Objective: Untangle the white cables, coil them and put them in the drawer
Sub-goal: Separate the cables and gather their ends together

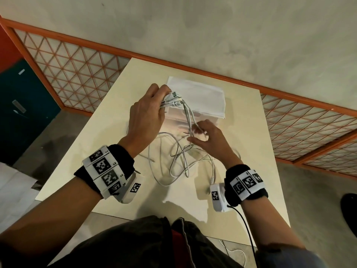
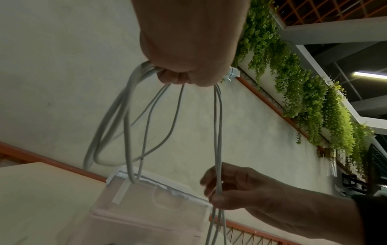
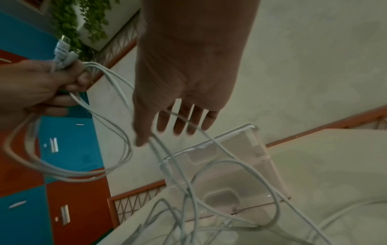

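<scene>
Several white cables point(image 1: 178, 161) lie tangled on the cream table point(image 1: 245, 136). My left hand point(image 1: 154, 105) is raised over the table's far middle and grips a bundle of their plug ends point(image 1: 172, 100); loops hang from that fist point(image 2: 184, 73). Two strands run down from it to my right hand point(image 1: 204, 133), which pinches them between thumb and fingers point(image 2: 217, 199) just in front of the drawer. The drawer unit point(image 1: 202, 93) is clear plastic with a white top and stands at the table's far side; its fronts point(image 3: 240, 167) look pushed in.
An orange lattice railing point(image 1: 77, 74) runs behind and to the right of the table. Blue and red cabinets point(image 1: 23, 105) stand at the left. A loose plug end point(image 1: 212, 178) lies by my right wrist. A black shoe point(image 1: 349, 207) shows at the right edge.
</scene>
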A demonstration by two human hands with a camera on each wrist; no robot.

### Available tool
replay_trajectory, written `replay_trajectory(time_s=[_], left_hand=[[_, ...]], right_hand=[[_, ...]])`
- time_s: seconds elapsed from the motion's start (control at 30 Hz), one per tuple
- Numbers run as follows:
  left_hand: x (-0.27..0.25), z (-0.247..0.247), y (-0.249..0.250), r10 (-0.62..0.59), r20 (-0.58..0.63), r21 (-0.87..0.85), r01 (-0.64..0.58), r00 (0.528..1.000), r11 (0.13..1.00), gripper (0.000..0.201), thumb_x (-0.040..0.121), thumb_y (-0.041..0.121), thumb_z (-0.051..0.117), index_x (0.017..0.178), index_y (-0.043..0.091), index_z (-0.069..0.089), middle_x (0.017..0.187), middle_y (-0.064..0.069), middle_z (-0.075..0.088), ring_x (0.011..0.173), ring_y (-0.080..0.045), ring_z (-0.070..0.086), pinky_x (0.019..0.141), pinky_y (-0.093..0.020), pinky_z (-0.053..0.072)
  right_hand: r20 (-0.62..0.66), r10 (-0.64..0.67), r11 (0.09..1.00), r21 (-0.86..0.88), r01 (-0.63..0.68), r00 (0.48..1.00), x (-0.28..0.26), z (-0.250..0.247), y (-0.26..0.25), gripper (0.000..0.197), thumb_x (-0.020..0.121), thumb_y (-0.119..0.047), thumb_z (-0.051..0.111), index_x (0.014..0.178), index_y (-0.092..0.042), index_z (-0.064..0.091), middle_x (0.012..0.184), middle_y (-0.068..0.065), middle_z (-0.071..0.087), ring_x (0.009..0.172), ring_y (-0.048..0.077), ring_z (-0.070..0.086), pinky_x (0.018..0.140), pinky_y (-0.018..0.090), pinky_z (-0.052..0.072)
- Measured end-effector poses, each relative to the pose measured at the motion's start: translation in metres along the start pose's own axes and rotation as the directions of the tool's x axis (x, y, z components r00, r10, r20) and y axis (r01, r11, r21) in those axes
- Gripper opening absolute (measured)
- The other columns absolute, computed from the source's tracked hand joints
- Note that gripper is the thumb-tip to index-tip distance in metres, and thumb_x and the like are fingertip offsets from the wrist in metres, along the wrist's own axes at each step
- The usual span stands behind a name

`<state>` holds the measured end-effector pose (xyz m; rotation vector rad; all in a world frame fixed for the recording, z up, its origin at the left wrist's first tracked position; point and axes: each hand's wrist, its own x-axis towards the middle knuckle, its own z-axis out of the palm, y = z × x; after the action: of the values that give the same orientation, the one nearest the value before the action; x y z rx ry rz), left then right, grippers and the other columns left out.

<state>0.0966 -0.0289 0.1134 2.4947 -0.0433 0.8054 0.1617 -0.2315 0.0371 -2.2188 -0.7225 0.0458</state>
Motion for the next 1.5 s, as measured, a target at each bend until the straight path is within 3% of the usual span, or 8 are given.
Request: replay_trajectory(time_s=[0.13,0.27,0.4,0.6,0.93,1.1,1.3,1.5], left_hand=[[-0.003,-0.001,0.001,0.01,-0.011,0.014,-0.01,1.0,1.0,0.024,0.083,-0.003,0.048,0.101,0.013,0.051,0.095,-0.011,0.054,0.066,-0.031,0.055,0.052,-0.03,0.035],[-0.001,-0.007,0.001,-0.044,-0.051,-0.012,0.043,0.998,0.999,0.026,0.081,-0.004,0.046,0.103,0.008,0.052,0.097,-0.014,0.054,0.07,-0.036,0.055,0.054,-0.034,0.037],[-0.003,-0.006,-0.001,-0.095,-0.013,0.062,0.095,0.995,0.994,0.026,0.085,-0.004,0.046,0.106,0.01,0.051,0.099,-0.013,0.053,0.074,-0.038,0.056,0.056,-0.035,0.035],[-0.005,0.002,-0.024,-0.247,0.086,0.183,0.228,0.965,0.956,0.024,0.092,0.006,0.044,0.114,0.014,0.047,0.103,-0.013,0.053,0.086,-0.041,0.056,0.062,-0.038,0.032],[-0.02,0.022,-0.053,-0.477,0.52,0.424,0.27,0.708,0.864,0.043,0.094,0.012,0.041,0.134,0.001,0.034,0.131,-0.021,0.046,0.117,-0.041,0.049,0.09,-0.044,0.041],[-0.017,0.029,-0.028,-0.097,0.532,-0.053,0.147,0.841,0.988,0.054,0.095,0.01,0.043,0.146,0.014,0.023,0.14,-0.012,0.044,0.118,-0.034,0.05,0.093,-0.042,0.043],[-0.019,0.036,-0.001,-0.007,0.661,-0.338,0.306,0.75,0.89,0.02,0.098,0.013,0.038,0.105,0.01,0.056,0.094,-0.007,0.064,0.074,-0.01,0.053,0.064,-0.016,0.036],[-0.019,0.035,-0.01,-0.029,0.484,-0.218,0.152,0.874,0.964,0.015,0.093,0.008,0.046,0.106,0.002,0.051,0.092,-0.019,0.063,0.085,-0.038,0.058,0.07,-0.039,0.042]], right_hand=[[0.163,0.187,0.973,0.102,-0.205,0.969,0.0,0.005,0.001,0.012,0.08,-0.02,0.074,0.082,-0.013,0.065,0.07,-0.004,0.053,0.057,-0.002,0.046,0.059,0.011,0.035],[0.324,0.262,0.963,-0.035,-0.266,0.909,-0.008,0.009,0.02,0.013,0.084,-0.024,0.069,0.088,-0.011,0.068,0.089,0.014,0.069,0.078,0.025,0.06,0.073,0.031,0.045],[0.276,0.314,0.949,-0.093,-0.3,0.908,-0.018,0.009,0.029,0.025,0.09,-0.032,0.061,0.07,-0.026,0.047,0.077,0.0,0.052,0.072,0.016,0.049,0.062,0.009,0.037],[0.153,0.233,0.961,0.114,-0.252,0.96,-0.019,-0.005,0.035,0.017,0.094,-0.022,0.055,0.082,-0.016,0.064,0.089,0.003,0.058,0.086,0.017,0.058,0.079,0.026,0.04],[0.187,0.201,0.958,0.166,-0.233,0.962,-0.012,-0.029,0.009,0.031,0.101,-0.027,0.04,0.085,-0.011,0.062,0.073,-0.007,0.05,0.066,0.003,0.043,0.072,0.022,0.039],[0.266,0.125,0.983,0.095,-0.155,0.956,-0.001,-0.022,-0.013,0.029,0.099,-0.028,0.044,0.079,-0.018,0.062,0.063,-0.012,0.044,0.058,-0.003,0.044,0.062,0.015,0.035],[0.334,0.014,0.96,0.259,-0.106,0.942,0.011,-0.021,-0.037,0.028,0.097,-0.027,0.041,0.09,-0.009,0.063,0.081,-0.003,0.06,0.071,0.007,0.045,0.066,0.018,0.041],[0.347,0.099,0.93,0.302,-0.212,0.932,0.004,-0.014,-0.009,0.006,0.09,-0.012,0.062,0.085,-0.015,0.063,0.083,0.004,0.062,0.085,0.014,0.057,0.083,0.026,0.043]])
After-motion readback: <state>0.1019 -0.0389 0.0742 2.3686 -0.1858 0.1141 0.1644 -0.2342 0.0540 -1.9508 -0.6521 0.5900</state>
